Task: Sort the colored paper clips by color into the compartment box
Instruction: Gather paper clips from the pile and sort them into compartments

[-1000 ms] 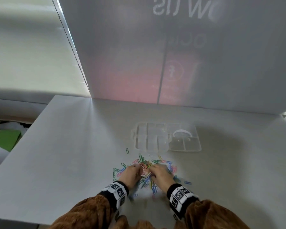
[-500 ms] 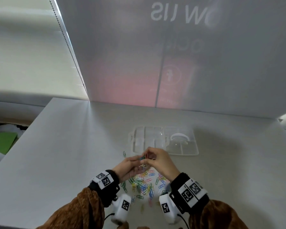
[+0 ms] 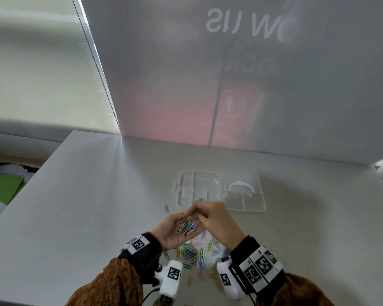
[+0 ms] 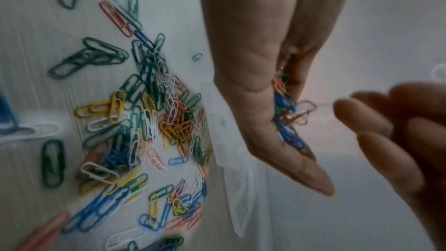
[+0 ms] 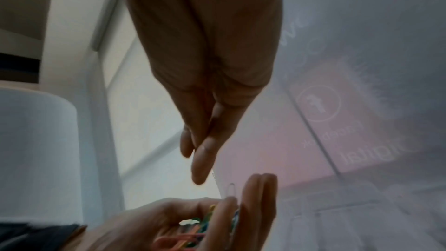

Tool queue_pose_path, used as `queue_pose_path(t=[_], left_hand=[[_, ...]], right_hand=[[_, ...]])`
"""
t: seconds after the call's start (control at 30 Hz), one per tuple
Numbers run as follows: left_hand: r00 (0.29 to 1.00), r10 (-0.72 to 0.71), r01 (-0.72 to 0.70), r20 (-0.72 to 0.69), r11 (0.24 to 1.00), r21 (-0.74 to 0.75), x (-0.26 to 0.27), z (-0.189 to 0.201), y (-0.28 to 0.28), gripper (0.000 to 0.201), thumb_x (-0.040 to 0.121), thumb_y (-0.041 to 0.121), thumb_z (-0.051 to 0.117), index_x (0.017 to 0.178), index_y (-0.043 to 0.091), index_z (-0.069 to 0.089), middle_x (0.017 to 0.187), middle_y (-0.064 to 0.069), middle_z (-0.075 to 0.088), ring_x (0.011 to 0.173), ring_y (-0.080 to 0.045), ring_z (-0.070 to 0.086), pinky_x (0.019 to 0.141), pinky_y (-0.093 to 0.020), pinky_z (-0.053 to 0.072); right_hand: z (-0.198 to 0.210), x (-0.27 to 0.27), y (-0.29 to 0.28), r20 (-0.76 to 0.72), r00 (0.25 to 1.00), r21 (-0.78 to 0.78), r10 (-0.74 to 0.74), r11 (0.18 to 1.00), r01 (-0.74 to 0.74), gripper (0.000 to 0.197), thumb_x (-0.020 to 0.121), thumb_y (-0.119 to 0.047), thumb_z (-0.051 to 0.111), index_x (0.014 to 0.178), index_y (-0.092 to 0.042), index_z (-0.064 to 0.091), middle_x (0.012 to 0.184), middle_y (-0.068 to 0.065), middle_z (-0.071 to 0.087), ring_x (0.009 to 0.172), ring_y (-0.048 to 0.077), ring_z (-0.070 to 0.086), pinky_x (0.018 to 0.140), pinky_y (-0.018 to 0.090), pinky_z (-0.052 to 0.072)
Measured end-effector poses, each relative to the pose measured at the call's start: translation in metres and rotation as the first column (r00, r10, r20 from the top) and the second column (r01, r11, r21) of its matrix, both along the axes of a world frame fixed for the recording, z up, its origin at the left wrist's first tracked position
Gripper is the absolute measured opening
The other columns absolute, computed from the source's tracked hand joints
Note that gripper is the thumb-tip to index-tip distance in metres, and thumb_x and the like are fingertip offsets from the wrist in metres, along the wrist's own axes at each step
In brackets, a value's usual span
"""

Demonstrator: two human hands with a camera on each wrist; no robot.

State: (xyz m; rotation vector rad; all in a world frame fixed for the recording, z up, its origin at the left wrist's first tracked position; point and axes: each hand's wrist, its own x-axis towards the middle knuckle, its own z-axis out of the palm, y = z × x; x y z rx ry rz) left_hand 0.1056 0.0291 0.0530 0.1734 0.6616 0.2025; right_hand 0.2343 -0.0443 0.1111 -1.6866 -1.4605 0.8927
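Note:
My left hand point(image 3: 181, 219) is cupped palm up and grips a mixed handful of paper clips point(image 3: 187, 227) above the table. A pale clip point(image 5: 230, 190) sticks up beside its fingertips. My right hand point(image 3: 197, 214) hovers over the handful with thumb and forefinger pressed together, and I see no clip between them point(image 5: 196, 159). Under both hands lies the loose pile of clips point(image 3: 195, 250) in green, blue, yellow, white and orange-pink point(image 4: 149, 121). The clear compartment box point(image 3: 252, 206) lies open just beyond the hands.
One green clip point(image 3: 166, 208) lies alone left of the box. The white table point(image 3: 86, 195) runs wide to the left and right. A translucent panel point(image 3: 230, 85) stands along the far edge. The box lid carries a white handle point(image 3: 241, 185).
Both hands have lifted off the pile and moved toward the box. The left hand has turned palm up with a scooped handful of clips, and the right hand is now above it.

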Motion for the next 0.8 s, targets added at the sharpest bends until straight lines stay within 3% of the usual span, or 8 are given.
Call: queue_pose_path(t=[0.1, 0.2, 0.37, 0.5, 0.6, 0.67, 0.8], left_hand=[[0.995, -0.041, 0.047, 0.087, 0.996, -0.077, -0.005, 0.001, 0.003, 0.038, 0.094, 0.011, 0.042, 0.119, -0.015, 0.054, 0.125, -0.034, 0.052, 0.11, -0.043, 0.058, 0.091, -0.046, 0.05], [0.987, -0.064, 0.078, 0.15, 0.993, -0.09, -0.008, 0.002, 0.004, 0.052, 0.089, 0.015, 0.046, 0.132, -0.013, 0.041, 0.141, -0.032, 0.036, 0.125, -0.044, 0.045, 0.103, -0.048, 0.041], [0.972, -0.106, 0.111, 0.208, 0.994, -0.015, -0.01, 0.006, 0.006, 0.057, 0.086, 0.009, 0.062, 0.132, -0.014, 0.04, 0.138, -0.037, 0.037, 0.127, -0.048, 0.04, 0.106, -0.051, 0.037], [0.973, -0.119, 0.107, 0.198, 0.992, 0.07, -0.01, 0.01, 0.003, 0.058, 0.08, 0.014, 0.07, 0.126, -0.014, 0.049, 0.129, -0.036, 0.048, 0.12, -0.048, 0.048, 0.106, -0.052, 0.035], [0.972, -0.129, 0.113, 0.196, 0.989, 0.093, -0.008, 0.008, 0.001, 0.059, 0.087, 0.036, 0.061, 0.123, -0.01, 0.052, 0.124, -0.03, 0.054, 0.117, -0.042, 0.053, 0.111, -0.051, 0.026], [0.972, -0.119, 0.11, 0.201, 0.992, 0.059, -0.007, 0.007, 0.001, 0.068, 0.087, 0.05, 0.049, 0.124, -0.008, 0.051, 0.12, -0.029, 0.057, 0.113, -0.039, 0.056, 0.109, -0.053, 0.029], [0.963, -0.104, 0.104, 0.25, 0.994, 0.017, -0.004, 0.003, 0.002, 0.085, 0.084, 0.062, 0.038, 0.131, -0.009, 0.041, 0.118, -0.03, 0.057, 0.111, -0.038, 0.057, 0.11, -0.053, 0.029]], right_hand=[[-0.002, 0.016, -0.003, -0.11, 0.985, 0.037, -0.132, 0.99, 0.137, 0.018, 0.086, 0.004, 0.055, 0.087, -0.009, 0.067, 0.083, 0.008, 0.071, 0.073, 0.006, 0.069, 0.067, 0.016, 0.055], [-0.006, 0.027, -0.002, 0.0, 0.986, 0.101, -0.166, 0.981, 0.165, 0.016, 0.084, 0.002, 0.06, 0.086, -0.012, 0.068, 0.086, 0.003, 0.069, 0.077, 0.003, 0.064, 0.069, 0.009, 0.047], [-0.008, 0.024, -0.002, 0.165, 0.986, 0.141, -0.03, 0.99, 0.006, 0.017, 0.083, -0.003, 0.063, 0.094, -0.016, 0.067, 0.085, -0.007, 0.057, 0.08, -0.002, 0.055, 0.073, 0.006, 0.042], [-0.004, 0.014, -0.001, 0.227, 0.973, 0.216, -0.045, 0.976, -0.005, 0.008, 0.086, -0.016, 0.063, 0.093, -0.015, 0.065, 0.084, -0.011, 0.054, 0.082, 0.002, 0.051, 0.072, 0.017, 0.046], [-0.004, 0.007, 0.004, 0.382, 0.918, 0.076, 0.106, 0.986, -0.146, 0.013, 0.087, -0.022, 0.06, 0.098, -0.017, 0.063, 0.09, -0.012, 0.053, 0.087, 0.004, 0.049, 0.077, 0.023, 0.045], [-0.006, 0.006, 0.007, 0.411, 0.887, -0.022, 0.212, 0.975, -0.223, 0.018, 0.085, -0.02, 0.06, 0.103, -0.019, 0.062, 0.095, -0.007, 0.055, 0.088, 0.006, 0.051, 0.078, 0.027, 0.046], [-0.005, 0.003, 0.007, 0.428, 0.874, -0.038, 0.231, 0.971, -0.238, 0.023, 0.082, -0.012, 0.06, 0.104, -0.019, 0.059, 0.097, -0.004, 0.055, 0.09, 0.009, 0.051, 0.077, 0.032, 0.048]])
